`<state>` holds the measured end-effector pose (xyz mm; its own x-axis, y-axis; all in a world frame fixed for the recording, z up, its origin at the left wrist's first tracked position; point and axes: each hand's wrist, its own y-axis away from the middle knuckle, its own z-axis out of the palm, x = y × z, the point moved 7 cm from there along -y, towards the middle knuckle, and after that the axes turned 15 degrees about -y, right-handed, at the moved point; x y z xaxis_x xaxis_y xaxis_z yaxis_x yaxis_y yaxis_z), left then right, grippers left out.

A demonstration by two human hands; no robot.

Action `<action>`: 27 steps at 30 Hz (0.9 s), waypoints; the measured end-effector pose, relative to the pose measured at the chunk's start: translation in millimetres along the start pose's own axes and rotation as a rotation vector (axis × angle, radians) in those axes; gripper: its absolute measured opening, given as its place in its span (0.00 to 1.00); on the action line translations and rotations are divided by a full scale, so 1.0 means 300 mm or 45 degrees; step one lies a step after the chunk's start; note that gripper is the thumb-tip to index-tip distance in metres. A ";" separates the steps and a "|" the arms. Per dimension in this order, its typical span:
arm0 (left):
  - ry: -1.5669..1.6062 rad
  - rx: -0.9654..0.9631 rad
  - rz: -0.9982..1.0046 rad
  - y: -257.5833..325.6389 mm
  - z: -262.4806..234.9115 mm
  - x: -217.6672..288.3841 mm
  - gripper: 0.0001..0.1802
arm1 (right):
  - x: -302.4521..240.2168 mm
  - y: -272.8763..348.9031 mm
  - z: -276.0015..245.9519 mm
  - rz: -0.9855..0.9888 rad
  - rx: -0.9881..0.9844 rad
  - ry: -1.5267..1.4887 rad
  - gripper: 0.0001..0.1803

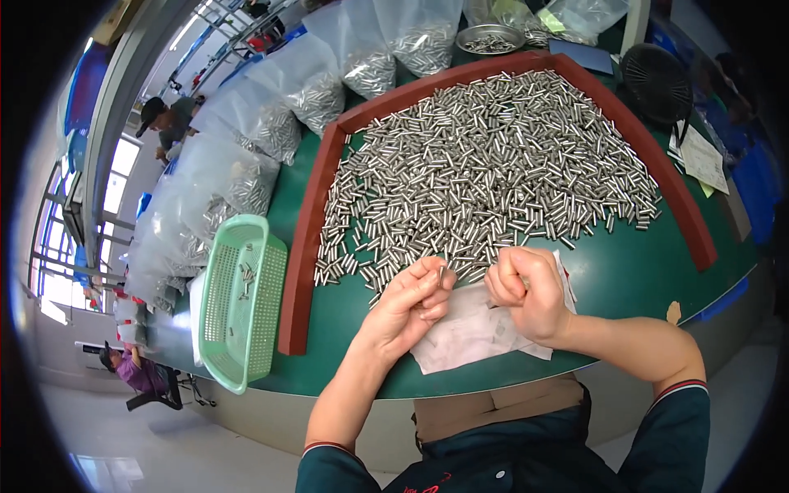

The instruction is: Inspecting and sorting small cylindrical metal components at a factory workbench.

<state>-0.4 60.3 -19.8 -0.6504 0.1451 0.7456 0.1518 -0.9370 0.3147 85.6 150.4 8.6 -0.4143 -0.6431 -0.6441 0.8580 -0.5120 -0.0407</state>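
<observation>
My left hand [405,306] is closed, with a small metal pin [443,274] pinched between thumb and forefinger. To its right, my right hand [534,294] is curled into a loose fist; whatever its fingers hold, if anything, is hidden. Both hands are above a crumpled whitish cloth [464,335] at the table's near edge. Just beyond them spreads a large heap of short shiny metal pins [493,164] on the green tabletop [394,374]. A red-brown raised border [323,193] encloses the heap at the back and both sides.
Left of the border stands a light green plastic basket [215,287] holding a few pins. Clear bags of pins [316,94] line the far left. A metal bowl [491,39] of pins and a black fan [656,82] stand behind. Other people sit farther off left.
</observation>
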 end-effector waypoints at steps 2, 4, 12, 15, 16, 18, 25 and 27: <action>-0.039 0.119 -0.028 -0.003 -0.018 -0.001 0.11 | -0.004 -0.002 0.005 -0.022 -0.008 -0.015 0.20; -0.068 0.104 -0.008 -0.004 -0.025 0.008 0.13 | -0.001 -0.006 0.005 0.007 -0.041 -0.038 0.19; -0.388 0.305 0.172 0.019 -0.072 0.091 0.19 | 0.008 -0.016 -0.006 0.041 -0.058 -0.107 0.18; -1.224 0.648 0.324 0.049 -0.072 0.157 0.14 | 0.007 -0.015 -0.004 0.044 -0.068 -0.087 0.19; -1.432 0.748 0.284 0.053 -0.095 0.153 0.09 | 0.008 -0.016 -0.004 0.033 -0.075 -0.085 0.19; -2.022 0.911 0.391 0.063 -0.044 0.173 0.07 | 0.012 -0.015 -0.003 0.042 -0.063 -0.094 0.19; -2.230 0.976 0.462 0.051 -0.021 0.159 0.05 | 0.005 -0.013 -0.019 0.006 -0.034 0.016 0.20; -2.017 0.784 0.368 0.051 -0.014 0.136 0.03 | 0.004 -0.018 -0.013 -0.001 -0.027 -0.002 0.20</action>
<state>-27.5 50.7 12.9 0.6984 0.5093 0.5028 0.6091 -0.7918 -0.0440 81.6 154.7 4.9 -0.4151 -0.6435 -0.6431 0.8641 -0.5000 -0.0575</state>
